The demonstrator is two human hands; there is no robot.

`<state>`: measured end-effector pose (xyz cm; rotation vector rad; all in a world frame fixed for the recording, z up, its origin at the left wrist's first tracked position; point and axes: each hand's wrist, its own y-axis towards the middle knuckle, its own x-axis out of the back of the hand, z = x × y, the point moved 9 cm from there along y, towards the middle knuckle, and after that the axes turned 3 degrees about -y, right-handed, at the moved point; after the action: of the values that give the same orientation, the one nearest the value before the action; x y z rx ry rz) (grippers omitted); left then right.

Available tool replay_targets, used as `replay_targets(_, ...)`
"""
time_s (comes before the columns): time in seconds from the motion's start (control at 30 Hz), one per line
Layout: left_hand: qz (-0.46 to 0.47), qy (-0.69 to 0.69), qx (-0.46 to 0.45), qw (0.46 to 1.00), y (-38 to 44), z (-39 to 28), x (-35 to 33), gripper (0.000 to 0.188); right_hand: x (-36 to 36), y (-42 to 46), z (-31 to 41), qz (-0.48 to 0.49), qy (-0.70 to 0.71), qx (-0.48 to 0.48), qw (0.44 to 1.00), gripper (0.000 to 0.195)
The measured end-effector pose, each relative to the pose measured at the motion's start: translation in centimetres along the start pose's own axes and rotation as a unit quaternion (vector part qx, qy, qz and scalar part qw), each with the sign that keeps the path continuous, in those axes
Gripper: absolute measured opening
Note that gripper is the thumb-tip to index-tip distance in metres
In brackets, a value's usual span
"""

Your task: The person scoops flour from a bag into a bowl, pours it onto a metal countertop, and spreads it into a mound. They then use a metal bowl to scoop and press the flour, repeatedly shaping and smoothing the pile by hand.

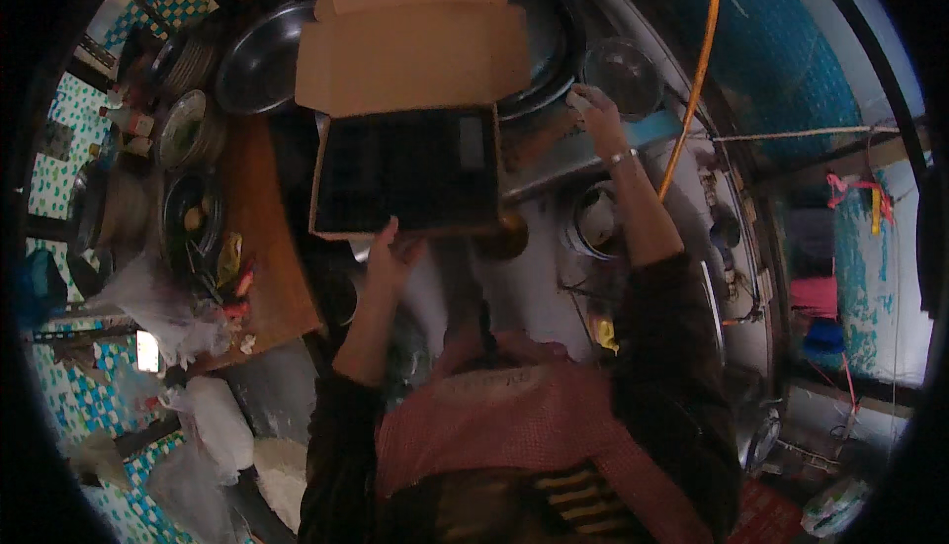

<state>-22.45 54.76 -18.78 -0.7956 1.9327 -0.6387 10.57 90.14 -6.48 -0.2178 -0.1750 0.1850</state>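
Observation:
A cardboard box (411, 62) is held out in front of me, its lid flap raised at the far side. Inside lies a flat dark item or lining (400, 173) with a paler grey patch at its right; shadow hides the detail. My left hand (394, 253) grips the box's near edge, thumb over the rim and the other fingers underneath. To the right, apart from the box, my right hand (597, 115) is raised with its fingers curled together near a clear bowl (623, 77). Whether something small sits between those fingertips, I cannot tell.
Metal basins stand behind the box, one at the left (259, 58). Bowls (183, 127) and clutter line a wooden tabletop (259, 181) on the left. An orange hose (700, 84) hangs at the right, above a round container (595, 219). A plastic bag (167, 307) lies lower left.

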Motion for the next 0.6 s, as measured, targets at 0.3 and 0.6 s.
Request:
replay_targets(0.3,-0.020,-0.023,0.042,0.999,2.0,1.5,-0.5,0.020,-3.3,19.5,-0.4,0.009,-0.391,0.184,0.902,0.034)
replay_targets(0.6,0.048,0.101,-0.056,0.992,1.5,-1.1,0.0,0.011,-6.3,1.6,10.0,-0.160,-0.266,0.340,0.888,0.026)
